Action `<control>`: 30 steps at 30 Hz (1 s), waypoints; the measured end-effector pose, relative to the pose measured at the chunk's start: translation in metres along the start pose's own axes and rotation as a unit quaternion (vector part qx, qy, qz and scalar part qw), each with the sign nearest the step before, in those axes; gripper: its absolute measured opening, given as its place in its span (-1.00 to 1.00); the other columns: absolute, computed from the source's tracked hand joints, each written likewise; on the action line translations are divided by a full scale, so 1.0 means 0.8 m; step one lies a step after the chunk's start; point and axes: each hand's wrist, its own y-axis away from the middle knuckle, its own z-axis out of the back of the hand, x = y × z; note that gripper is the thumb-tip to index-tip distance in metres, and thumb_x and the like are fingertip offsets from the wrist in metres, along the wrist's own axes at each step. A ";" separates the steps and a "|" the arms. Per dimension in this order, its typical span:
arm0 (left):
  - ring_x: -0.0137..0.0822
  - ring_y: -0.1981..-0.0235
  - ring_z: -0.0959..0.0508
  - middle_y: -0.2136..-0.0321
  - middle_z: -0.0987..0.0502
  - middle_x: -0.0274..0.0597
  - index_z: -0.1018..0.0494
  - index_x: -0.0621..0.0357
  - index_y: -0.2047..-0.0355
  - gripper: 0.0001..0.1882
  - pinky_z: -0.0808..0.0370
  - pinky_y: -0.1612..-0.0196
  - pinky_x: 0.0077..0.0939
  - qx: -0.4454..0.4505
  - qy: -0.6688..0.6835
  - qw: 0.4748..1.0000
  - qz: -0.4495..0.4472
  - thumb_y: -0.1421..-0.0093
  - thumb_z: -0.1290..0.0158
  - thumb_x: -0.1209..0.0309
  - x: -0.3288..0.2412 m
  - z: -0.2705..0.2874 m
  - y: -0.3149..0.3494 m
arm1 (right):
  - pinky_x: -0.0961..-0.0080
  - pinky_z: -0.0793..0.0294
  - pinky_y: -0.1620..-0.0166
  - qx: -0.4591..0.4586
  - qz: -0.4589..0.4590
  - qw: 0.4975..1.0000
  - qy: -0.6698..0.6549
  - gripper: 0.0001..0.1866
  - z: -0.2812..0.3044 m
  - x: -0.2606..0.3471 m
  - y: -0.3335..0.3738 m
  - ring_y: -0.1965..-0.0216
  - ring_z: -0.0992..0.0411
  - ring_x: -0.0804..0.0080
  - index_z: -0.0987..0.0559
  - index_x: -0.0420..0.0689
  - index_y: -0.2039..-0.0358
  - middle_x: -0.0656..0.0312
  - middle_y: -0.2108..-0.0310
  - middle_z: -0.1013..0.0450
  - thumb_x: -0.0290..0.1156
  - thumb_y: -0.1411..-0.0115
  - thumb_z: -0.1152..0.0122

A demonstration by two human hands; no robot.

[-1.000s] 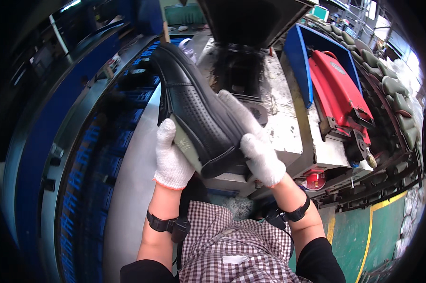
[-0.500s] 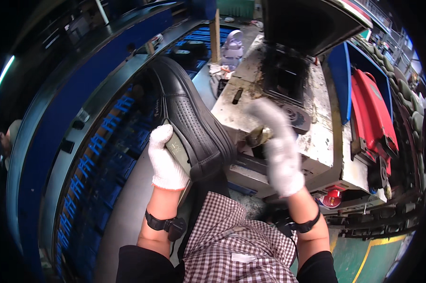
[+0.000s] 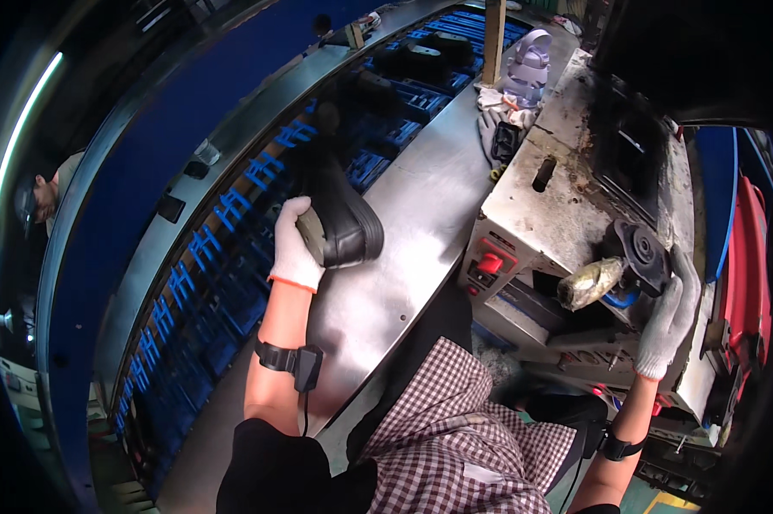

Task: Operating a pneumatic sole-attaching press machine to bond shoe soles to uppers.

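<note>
Shoe [image 3: 352,223], black, is held in my left hand [image 3: 296,248], closed on heel end; toe points over blue rack [image 3: 205,248]. Right hand [image 3: 671,313] has fingers stretched, just beside black round part [image 3: 639,250] at machine [image 3: 510,206] corner; if it grips, I cannot tell. Dark letters [image 3: 596,355] on machine lower front, not surely readable. Metal ledge [image 3: 420,214] lies between rack and machine, edges slanting; shoe and machine well apart, leaving wide room between.
</note>
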 end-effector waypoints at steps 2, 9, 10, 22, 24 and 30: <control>-0.07 0.09 -0.72 0.13 -0.69 -0.02 -0.58 0.27 0.05 -0.66 -0.68 -0.09 -0.08 -0.022 -0.013 1.000 0.014 -0.25 -0.09 0.32 -0.012 0.014 -0.026 | 0.21 -0.22 -0.45 -0.011 0.036 0.998 0.047 -0.56 0.002 0.000 0.002 -0.35 -0.37 0.11 -0.52 -0.33 -0.26 -0.05 -0.28 -0.45 -0.34 -0.59 0.14; -0.10 0.18 -0.68 0.24 -0.66 -0.24 -0.59 -0.04 0.15 -0.71 -0.66 0.05 0.00 -0.170 -0.141 0.972 0.083 -0.15 -0.22 0.17 -0.058 0.069 -0.163 | 0.22 -0.21 -0.44 -0.007 -0.024 1.000 -0.004 -0.49 0.001 -0.001 0.006 -0.34 -0.37 0.13 -0.49 -0.40 -0.26 -0.06 -0.26 -0.46 -0.24 -0.61 0.17; -0.18 0.44 -0.58 0.47 -0.51 -0.32 -0.50 -0.09 0.40 -0.79 -0.63 0.26 -0.03 -0.148 -0.138 0.976 0.081 -0.09 -0.28 0.16 -0.063 0.075 -0.187 | 0.22 -0.21 -0.44 -0.016 -0.026 1.000 -0.002 -0.49 0.001 -0.002 0.006 -0.34 -0.37 0.13 -0.49 -0.40 -0.26 -0.06 -0.26 -0.47 -0.24 -0.60 0.18; 0.06 -0.51 -0.19 -0.47 -0.20 0.27 -0.07 0.35 -0.51 -0.01 -0.14 -0.50 -0.22 -0.169 -0.652 0.703 -0.227 -0.30 -0.22 -0.01 -0.078 0.119 -0.292 | 0.26 -0.29 -0.39 -0.028 -0.058 0.998 0.003 -0.50 0.002 -0.002 0.009 -0.27 -0.43 0.20 -0.50 -0.40 -0.26 -0.04 -0.22 -0.50 -0.27 -0.61 0.18; 0.07 -0.48 -0.26 -0.44 -0.27 0.25 -0.12 0.32 -0.50 -0.09 -0.19 -0.48 -0.22 -0.159 -0.596 0.756 -0.219 -0.35 -0.18 0.02 -0.068 0.133 -0.266 | 0.28 -0.31 -0.37 -0.029 -0.054 0.998 -0.003 -0.51 0.002 -0.001 0.009 -0.25 -0.45 0.20 -0.49 -0.43 -0.26 -0.04 -0.21 -0.50 -0.28 -0.61 0.16; -0.16 -0.19 -0.53 -0.21 -0.54 -0.08 -0.39 0.25 -0.31 -0.39 -0.46 -0.16 -0.26 -0.269 -0.211 0.918 -0.200 -0.39 -0.12 0.13 -0.070 0.212 -0.144 | 0.29 -0.29 -0.40 -0.015 -0.082 0.994 -0.074 -0.51 0.002 -0.004 0.011 -0.30 -0.42 0.24 -0.46 -0.40 -0.30 -0.04 -0.26 -0.48 -0.29 -0.61 0.16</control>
